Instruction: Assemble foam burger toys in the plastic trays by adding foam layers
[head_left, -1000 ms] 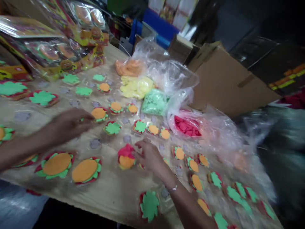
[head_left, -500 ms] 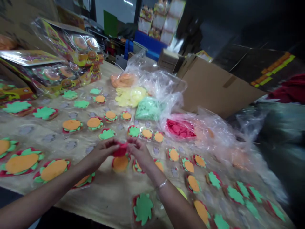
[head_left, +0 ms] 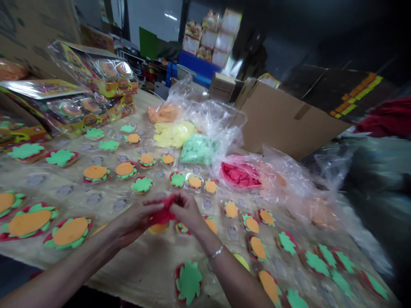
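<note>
Both my hands meet over the middle of the table, pinching one thin red foam piece (head_left: 167, 208) between them. My left hand (head_left: 141, 216) has its fingers closed on the piece's left side. On the right side, the fingertips of my right hand (head_left: 187, 211) grip it. Just beneath lies a stack topped by an orange foam disc (head_left: 158, 228), partly covered by the hands. A stack with a green leaf-shaped piece (head_left: 189, 282) over red sits nearer the table's front edge. Several more layered stacks, some topped orange (head_left: 71, 231) and some green (head_left: 61, 157), lie around my arms.
Behind the stacks lie clear bags of orange (head_left: 165, 113), yellow (head_left: 175, 133), green (head_left: 198, 149) and red pieces (head_left: 240, 174). Printed display boxes (head_left: 93, 109) stand at the left. A large cardboard box (head_left: 289, 115) is at the back right.
My hands have drawn closer together around the red piece, the left one moving right. The camera view has shifted slightly.
</note>
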`<control>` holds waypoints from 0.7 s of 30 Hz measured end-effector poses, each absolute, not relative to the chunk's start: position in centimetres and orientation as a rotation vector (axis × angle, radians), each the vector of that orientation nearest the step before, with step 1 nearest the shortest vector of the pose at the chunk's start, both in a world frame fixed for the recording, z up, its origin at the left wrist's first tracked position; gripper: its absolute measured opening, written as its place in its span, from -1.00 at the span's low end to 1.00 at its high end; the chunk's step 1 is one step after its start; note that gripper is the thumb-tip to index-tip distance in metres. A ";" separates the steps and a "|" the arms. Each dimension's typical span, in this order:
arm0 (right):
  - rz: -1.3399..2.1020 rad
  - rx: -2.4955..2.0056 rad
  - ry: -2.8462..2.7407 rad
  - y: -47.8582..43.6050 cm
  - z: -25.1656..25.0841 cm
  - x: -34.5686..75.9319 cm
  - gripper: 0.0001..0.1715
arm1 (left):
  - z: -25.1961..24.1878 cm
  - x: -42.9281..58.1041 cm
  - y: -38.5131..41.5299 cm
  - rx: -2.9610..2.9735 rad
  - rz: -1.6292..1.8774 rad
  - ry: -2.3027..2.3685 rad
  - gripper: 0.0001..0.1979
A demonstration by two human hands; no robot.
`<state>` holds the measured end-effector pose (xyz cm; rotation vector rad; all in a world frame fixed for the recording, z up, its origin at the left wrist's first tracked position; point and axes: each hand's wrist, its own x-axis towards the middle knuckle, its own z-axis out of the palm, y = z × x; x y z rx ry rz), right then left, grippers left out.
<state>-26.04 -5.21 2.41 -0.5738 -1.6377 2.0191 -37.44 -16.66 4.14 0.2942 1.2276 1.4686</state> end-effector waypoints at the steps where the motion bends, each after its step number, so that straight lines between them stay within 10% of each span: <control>1: 2.018 -0.579 -1.635 -5.2 2.5 -26.0 -0.83 | 4.2 -37.6 -16.7 0.254 1.463 1.214 -0.65; 10: 2.158 -0.737 -1.486 -4.9 1.6 -26.3 -0.68 | 3.9 -37.6 -16.8 0.231 1.655 1.243 -0.63; 17: 2.173 -0.695 -1.515 -4.6 2.0 -26.7 -0.66 | 4.7 -38.3 -16.3 0.198 1.584 1.391 -0.21; 21: 2.253 -0.635 -1.489 -4.6 2.2 -27.0 -0.61 | 4.7 -38.9 -16.6 0.163 1.510 1.374 -0.46</control>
